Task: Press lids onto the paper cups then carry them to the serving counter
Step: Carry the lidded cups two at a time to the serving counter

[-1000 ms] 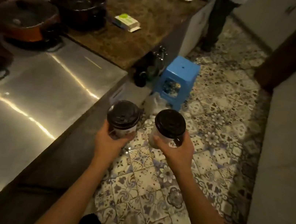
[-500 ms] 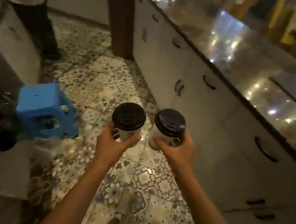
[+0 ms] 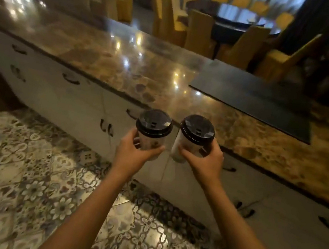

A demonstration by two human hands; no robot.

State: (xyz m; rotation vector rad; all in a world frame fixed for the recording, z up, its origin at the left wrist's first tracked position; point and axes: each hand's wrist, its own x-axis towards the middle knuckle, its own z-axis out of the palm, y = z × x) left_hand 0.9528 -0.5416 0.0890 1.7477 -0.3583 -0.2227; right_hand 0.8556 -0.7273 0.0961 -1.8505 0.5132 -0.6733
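Beyond both hands stretches the surface [image 3: 109,60], a long polished brown stone top that mirrors small ceiling lights, with a dark flat panel [image 3: 252,99] laid on it ahead and to the right of the right hand. Past its far edge stand yellow-covered chairs [image 3: 196,31] around a dark round dining table [image 3: 237,18]. Under the near edge runs a row of pale cabinet doors [image 3: 73,102] with dark curved handles, directly behind and below the hands. Beneath the forearms lies the patterned tile floor [image 3: 23,178], with floral blue-grey motifs.

Held up in front of the cabinet fronts, just short of the stone edge, are two paper cups side by side, close but apart. The left hand [image 3: 133,156] is wrapped tight around the left cup [image 3: 150,143], fingers curled across its lower wall. The right hand [image 3: 207,162] is clamped on the right cup [image 3: 179,148] in the same way. Each cup is white and carries a black lid pressed down: left lid [image 3: 154,124], right lid [image 3: 198,130]. A dark printed mark shows on each cup wall near the fingers, but it is too blurred to read; no brand or writing can be made out anywhere.
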